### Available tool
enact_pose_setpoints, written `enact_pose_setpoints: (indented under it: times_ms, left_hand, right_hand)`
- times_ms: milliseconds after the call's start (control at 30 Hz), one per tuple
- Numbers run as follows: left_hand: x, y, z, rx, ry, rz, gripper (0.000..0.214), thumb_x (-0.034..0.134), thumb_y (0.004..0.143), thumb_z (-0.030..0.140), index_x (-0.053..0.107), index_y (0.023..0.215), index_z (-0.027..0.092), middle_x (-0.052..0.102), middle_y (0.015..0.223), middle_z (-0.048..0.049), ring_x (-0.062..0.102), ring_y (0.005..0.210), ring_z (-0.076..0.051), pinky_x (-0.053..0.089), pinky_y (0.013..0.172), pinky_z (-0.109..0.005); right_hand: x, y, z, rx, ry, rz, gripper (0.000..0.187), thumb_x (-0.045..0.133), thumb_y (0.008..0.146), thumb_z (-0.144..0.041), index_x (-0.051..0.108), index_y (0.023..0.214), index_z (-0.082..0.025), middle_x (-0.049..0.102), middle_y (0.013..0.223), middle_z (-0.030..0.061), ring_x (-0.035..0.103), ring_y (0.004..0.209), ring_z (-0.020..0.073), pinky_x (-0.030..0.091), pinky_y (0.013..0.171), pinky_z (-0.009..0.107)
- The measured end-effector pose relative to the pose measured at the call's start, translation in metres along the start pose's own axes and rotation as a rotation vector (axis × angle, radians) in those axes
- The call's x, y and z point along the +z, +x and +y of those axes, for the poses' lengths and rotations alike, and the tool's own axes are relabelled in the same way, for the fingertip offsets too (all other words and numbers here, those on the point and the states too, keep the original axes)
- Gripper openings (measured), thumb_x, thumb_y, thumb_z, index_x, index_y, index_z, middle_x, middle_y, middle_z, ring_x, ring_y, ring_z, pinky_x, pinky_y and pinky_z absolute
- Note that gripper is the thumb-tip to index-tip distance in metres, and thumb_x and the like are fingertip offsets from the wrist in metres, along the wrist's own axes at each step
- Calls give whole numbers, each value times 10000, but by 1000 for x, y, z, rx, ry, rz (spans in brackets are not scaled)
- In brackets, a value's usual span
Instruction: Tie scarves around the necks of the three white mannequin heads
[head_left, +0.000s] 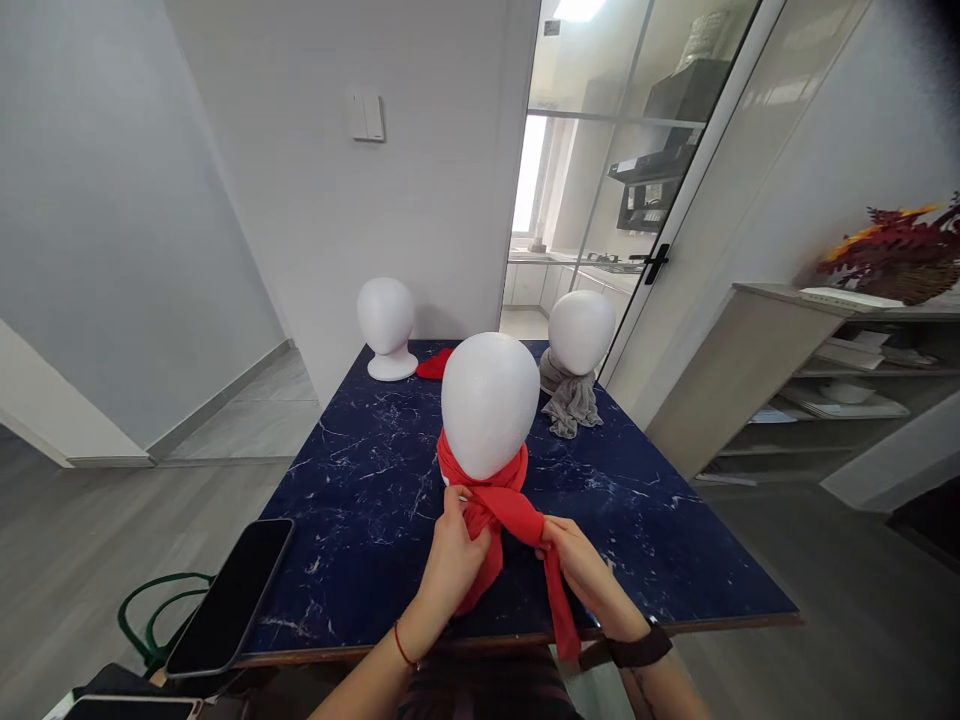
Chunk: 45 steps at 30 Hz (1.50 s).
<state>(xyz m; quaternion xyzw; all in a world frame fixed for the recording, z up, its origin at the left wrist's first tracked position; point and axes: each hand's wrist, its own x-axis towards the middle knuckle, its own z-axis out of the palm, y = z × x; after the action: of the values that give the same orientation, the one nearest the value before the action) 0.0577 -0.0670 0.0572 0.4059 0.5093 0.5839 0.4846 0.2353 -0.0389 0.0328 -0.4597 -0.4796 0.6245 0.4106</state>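
Note:
A white foam mannequin head (pixel 488 402) stands near the front of a dark blue marbled table (pixel 360 500). A red scarf (pixel 504 510) is wrapped round its neck, with its ends crossed in front. My left hand (pixel 454 556) is closed on one part of the scarf just below the neck. To the right of the crossing, my right hand (pixel 577 565) pinches the other end, which hangs down over the table's front edge.
Two more foam heads stand at the back: a bare one (pixel 386 325) at left and one with a grey scarf (pixel 571 400) at right. A red cloth (pixel 435 365) lies between them. A black phone (pixel 229 595) rests on the front left corner. Shelves (pixel 832 390) stand at right.

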Motion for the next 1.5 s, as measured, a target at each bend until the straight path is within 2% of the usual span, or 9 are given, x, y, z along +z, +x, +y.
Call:
enact_pose_setpoints:
  times_ms: [100,233,400,600,833,967,1133,1267,1500]
  left_hand:
    - [0,-4,2,39,63,-40,382,618,681,59,620,1025,225,682,840,-41,617,789,-209,391,824,-267]
    - [1,-1,2,78,154,-88,355,579,703,53,694,995,218,699,923,-74,606,863,-229,383,861,-271]
    - [7,2,4,113,258,-172,312,541,777,131,707,1026,221,701,1003,-83,609,923,-245,396,881,-302]
    - [12,-3,3,115,239,-117,260,571,790,193,705,1011,219,700,936,-85,601,819,-238,406,838,-306]
    - [10,-5,0,117,269,-95,246,597,727,120,709,922,219,679,840,-66,592,763,-222,408,814,-304]
    - [10,-6,1,264,563,-129,325,469,776,78,667,995,213,630,944,-67,586,847,-210,444,825,-346]
    - [12,-7,-2,346,744,-197,324,385,827,68,640,982,195,538,1001,-80,597,854,-181,495,750,-321]
    - [12,-6,-8,385,678,-205,344,403,818,43,593,1045,217,511,1223,-81,562,1070,-196,460,919,-357]
    - [7,6,-15,309,624,-239,433,459,748,18,538,1139,186,614,1099,-105,585,1004,-225,458,905,-398]
  right_hand:
    - [7,6,5,-73,-250,-109,173,497,685,-232,592,570,-145,482,516,-39,352,523,94,278,524,220]
    - [18,21,15,-206,-424,-150,190,490,647,-163,670,696,-126,654,699,13,505,639,147,376,624,250]
    - [29,39,21,-230,-444,121,234,539,657,-233,677,778,-87,711,790,105,570,660,202,424,602,281]
    - [33,43,20,-264,-335,300,243,541,644,-221,675,803,-96,719,831,126,586,698,213,448,643,299]
    - [34,36,16,-105,218,76,245,656,611,-207,679,848,-151,711,847,52,611,719,174,473,710,298]
    - [33,25,11,19,502,10,240,674,682,-333,669,880,-196,698,873,32,608,697,153,488,666,289]
    - [43,21,-1,-28,476,-26,287,719,710,-324,658,967,-212,691,989,32,619,846,166,488,735,281]
    - [50,27,-7,-89,515,95,328,774,637,-245,665,943,-201,703,947,21,633,836,159,487,778,275]
    - [41,36,-10,29,758,111,241,717,628,-169,654,860,-191,713,855,2,647,751,138,518,704,251]
